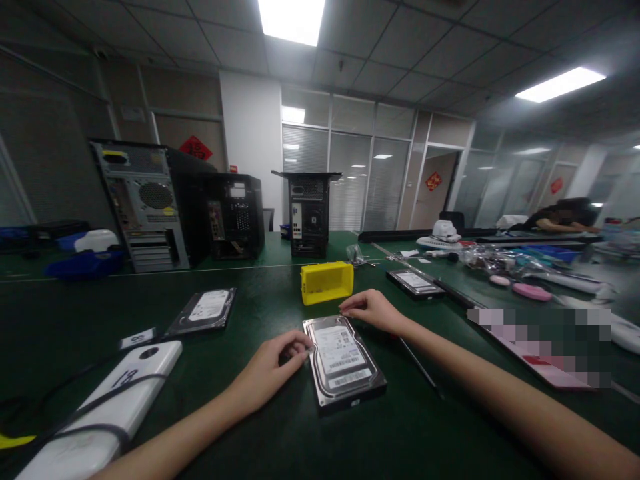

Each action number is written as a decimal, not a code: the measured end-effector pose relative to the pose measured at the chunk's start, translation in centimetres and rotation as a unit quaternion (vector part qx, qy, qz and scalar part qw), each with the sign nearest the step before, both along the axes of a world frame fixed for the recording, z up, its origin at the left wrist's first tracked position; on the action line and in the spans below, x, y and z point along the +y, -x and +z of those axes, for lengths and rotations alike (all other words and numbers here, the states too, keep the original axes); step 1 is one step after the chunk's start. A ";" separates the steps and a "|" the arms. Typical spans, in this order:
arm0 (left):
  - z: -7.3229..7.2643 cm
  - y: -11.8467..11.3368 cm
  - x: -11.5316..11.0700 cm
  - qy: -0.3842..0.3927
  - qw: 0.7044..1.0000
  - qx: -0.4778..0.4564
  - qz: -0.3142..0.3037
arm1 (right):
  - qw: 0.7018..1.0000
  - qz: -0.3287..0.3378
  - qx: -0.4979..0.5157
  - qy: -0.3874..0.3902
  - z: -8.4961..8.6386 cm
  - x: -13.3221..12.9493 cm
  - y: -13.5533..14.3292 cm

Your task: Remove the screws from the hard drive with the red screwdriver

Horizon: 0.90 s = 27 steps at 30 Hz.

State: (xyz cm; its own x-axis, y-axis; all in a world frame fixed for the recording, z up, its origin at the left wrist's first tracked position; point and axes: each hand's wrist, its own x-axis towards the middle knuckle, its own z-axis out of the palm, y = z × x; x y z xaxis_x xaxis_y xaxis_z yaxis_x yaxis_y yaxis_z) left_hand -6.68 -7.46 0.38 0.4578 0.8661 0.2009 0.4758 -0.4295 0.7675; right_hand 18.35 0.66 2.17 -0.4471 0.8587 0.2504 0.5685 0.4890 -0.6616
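A hard drive [343, 357] lies label up on the green table in front of me. My left hand [275, 363] is at its left edge, thumb and forefinger pinched together against the side; whatever is between the fingertips is too small to name. Over the drive's far right corner, my right hand [373, 310] has its fingertips pressed together, and what they hold cannot be made out. Just behind the drive stands a yellow plastic bin [327, 293] on its side, its opening facing me, with small bits inside. A thin dark rod [423, 370] lies to the right, partly under my right forearm.
Other hard drives lie at left [205, 310] and right [415, 283]. A white power strip [110, 407] with a black cable is at near left. Computer cases [307, 217] stand behind. A pink board [545, 360] and plastic-wrapped items [505, 260] are at right. A person [560, 217] leans on the far table.
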 end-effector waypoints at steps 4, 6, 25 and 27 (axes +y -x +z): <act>-0.1 0.1 0.1 -0.002 1.000 -0.003 0.000 | 1.000 0.007 -0.014 -0.003 0.2 0.1 -0.3; -0.1 0.1 0.1 -0.003 1.000 -0.004 -0.002 | 1.000 0.007 -0.026 -0.009 0.2 0.0 -0.4; -0.2 0.2 0.1 -0.001 1.000 -0.010 -0.006 | 0.967 0.028 -0.242 -0.072 2.0 -0.8 -2.4; -0.3 0.2 0.1 0.000 1.000 -0.008 -0.003 | 0.970 0.025 -0.224 -0.091 2.0 -1.1 -1.8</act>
State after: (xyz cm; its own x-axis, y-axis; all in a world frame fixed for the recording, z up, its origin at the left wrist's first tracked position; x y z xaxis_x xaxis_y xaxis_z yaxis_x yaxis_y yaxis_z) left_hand -6.85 -7.31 0.10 0.4595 0.8637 0.2072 0.4617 -0.4315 0.7750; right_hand 20.14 -0.48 4.19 -0.5866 0.7925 0.1670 0.7511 0.6094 -0.2540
